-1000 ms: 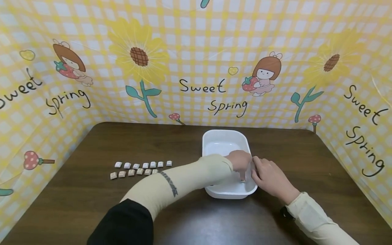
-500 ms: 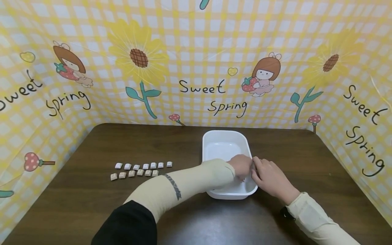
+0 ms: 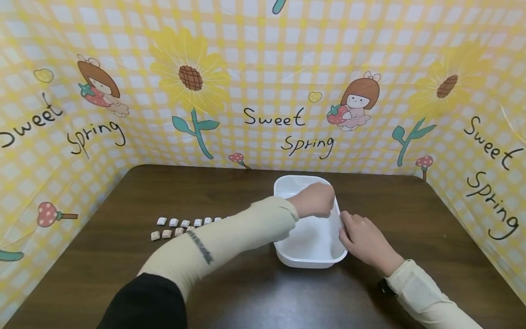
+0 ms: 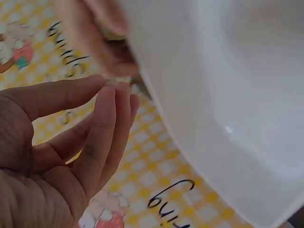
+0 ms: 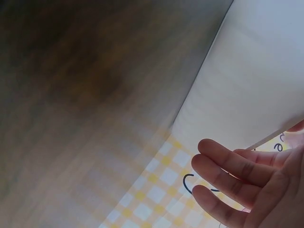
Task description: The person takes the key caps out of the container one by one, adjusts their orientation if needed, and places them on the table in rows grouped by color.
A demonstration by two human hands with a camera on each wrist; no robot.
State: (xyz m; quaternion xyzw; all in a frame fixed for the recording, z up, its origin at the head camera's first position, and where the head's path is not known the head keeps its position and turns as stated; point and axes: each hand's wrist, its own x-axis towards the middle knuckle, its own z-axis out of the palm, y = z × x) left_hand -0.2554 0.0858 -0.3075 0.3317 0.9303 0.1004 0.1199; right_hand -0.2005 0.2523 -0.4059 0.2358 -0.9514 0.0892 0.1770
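Observation:
A white plastic tray [image 3: 308, 246] stands on the brown table. Over its inside, near the right wall, is my left hand [image 3: 316, 199], its arm stretched across from the left. In the left wrist view the thumb and fingertips pinch together, and a sliver of a small pale keycap [image 4: 112, 82] shows between them, mostly hidden. Outside the tray's right side, my right hand [image 3: 367, 242] touches the rim with thumb and forefinger. Its other fingers [image 5: 228, 173] lie loosely extended beside the outer wall in the right wrist view.
Left of the tray, white keycaps [image 3: 174, 222] form a back row and beige keycaps [image 3: 166, 234] a front row. My left sleeve [image 3: 230, 242] covers part of them. A yellow checked cloth [image 3: 263, 68] hangs behind and beside the table.
My left hand has moved from low in the tray up and away toward its far half, fingertips off the tray floor. The right hand keeps its place at the rim.

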